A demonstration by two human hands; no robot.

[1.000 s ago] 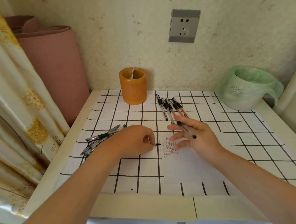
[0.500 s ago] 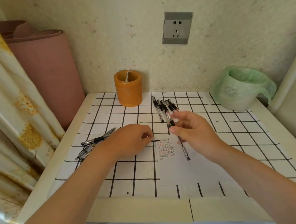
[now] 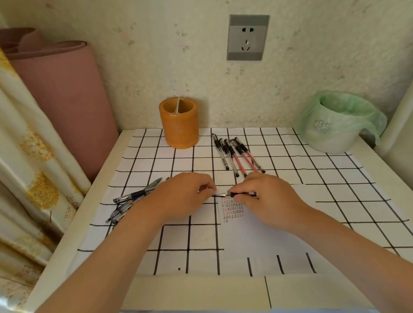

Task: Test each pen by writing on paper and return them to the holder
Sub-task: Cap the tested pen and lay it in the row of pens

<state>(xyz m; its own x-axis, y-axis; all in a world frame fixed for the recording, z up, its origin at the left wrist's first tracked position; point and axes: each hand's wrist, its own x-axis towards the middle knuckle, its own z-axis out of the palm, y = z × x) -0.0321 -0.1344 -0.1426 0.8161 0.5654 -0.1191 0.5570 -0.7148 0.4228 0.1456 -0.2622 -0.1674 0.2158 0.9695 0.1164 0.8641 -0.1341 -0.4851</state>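
Orange and squat, the holder stands at the back of the desk, and everything here is best placed from it. Well in front of it, nearer the person, the two hands meet over the top edge of the paper. The right hand has its fingers wrapped round the barrel of a black pen, which lies level and points towards the left hand. That hand is curled and pinches a small dark piece at the pen's nose, which I take to be the cap. I cannot tell whether the cap is going on or coming off. Either way I would keep cap and barrel in one straight line and move them squarely along it, without twisting, so the tip does not smear the fingers. The tip sits just above the rows of test marks, so the writing spot is right there. A row of pens lies just right of the holder, and a heap of pens lies in front of it to the left, partly under the left wrist.
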